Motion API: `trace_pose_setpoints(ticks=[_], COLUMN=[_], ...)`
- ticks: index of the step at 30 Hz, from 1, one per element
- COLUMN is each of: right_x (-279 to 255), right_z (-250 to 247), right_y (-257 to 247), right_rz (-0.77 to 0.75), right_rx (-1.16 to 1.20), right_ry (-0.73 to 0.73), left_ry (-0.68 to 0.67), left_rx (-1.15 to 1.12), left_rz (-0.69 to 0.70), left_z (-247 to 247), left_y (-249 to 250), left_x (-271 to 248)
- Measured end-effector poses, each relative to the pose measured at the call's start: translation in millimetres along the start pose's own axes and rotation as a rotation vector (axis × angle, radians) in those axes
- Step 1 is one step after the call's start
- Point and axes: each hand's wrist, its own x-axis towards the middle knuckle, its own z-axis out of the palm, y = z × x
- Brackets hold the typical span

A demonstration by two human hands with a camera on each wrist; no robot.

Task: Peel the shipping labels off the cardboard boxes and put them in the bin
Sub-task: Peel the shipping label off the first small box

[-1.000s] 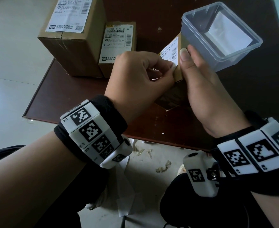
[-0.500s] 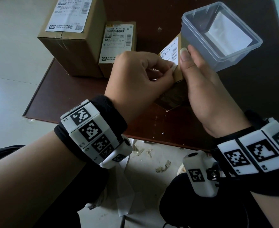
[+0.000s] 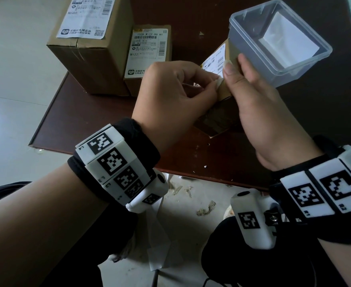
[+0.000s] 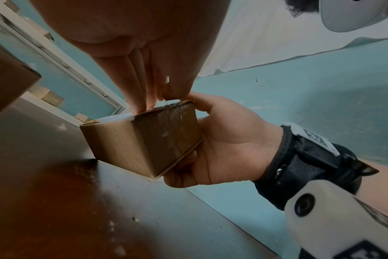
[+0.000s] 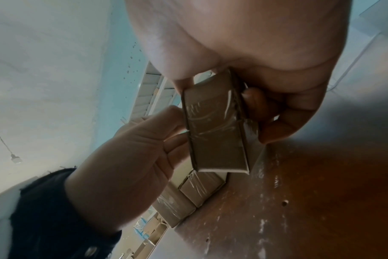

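Observation:
A small cardboard box (image 3: 218, 119) stands tilted on one corner on the brown table (image 3: 87, 125). My right hand (image 3: 235, 69) grips it, thumb on the labelled face and fingers behind. Its white shipping label (image 3: 214, 63) is still stuck on, apart from its near corner. My left hand (image 3: 215, 83) pinches that lifted corner between thumb and fingertips. In the left wrist view my fingertips (image 4: 153, 98) meet at the top edge of the box (image 4: 144, 143). In the right wrist view the taped end of the box (image 5: 215, 133) faces the camera. The clear plastic bin (image 3: 251, 50) stands just behind, holding one white label (image 3: 288, 40).
A large labelled box (image 3: 91, 65) and a medium labelled box (image 3: 133, 85) stand side by side at the table's back left. The table's near edge runs under my wrists. Paper scraps (image 3: 206, 209) lie on the floor below it.
My left fingertips have worked the label's near corner up, and a small white flap now shows between them. The right hand's grip on the box is unchanged.

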Motion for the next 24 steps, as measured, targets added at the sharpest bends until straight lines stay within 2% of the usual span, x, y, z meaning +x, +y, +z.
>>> trace_pose_setpoints(ticks=[7, 24], right_x=[4.1, 2.0], right_z=[-1.1, -0.5], right_y=[2.8, 0.7], right_rz=[-0.002, 0.014], right_rx=[0.058, 0.029], right_ry=[-0.021, -0.001], left_ry=[0.011, 0.019], left_rx=[0.010, 0.055], left_rz=[0.006, -0.017], left_z=[1.3, 0.7], left_y=[-0.7, -1.6], left_x=[0.7, 2.5])
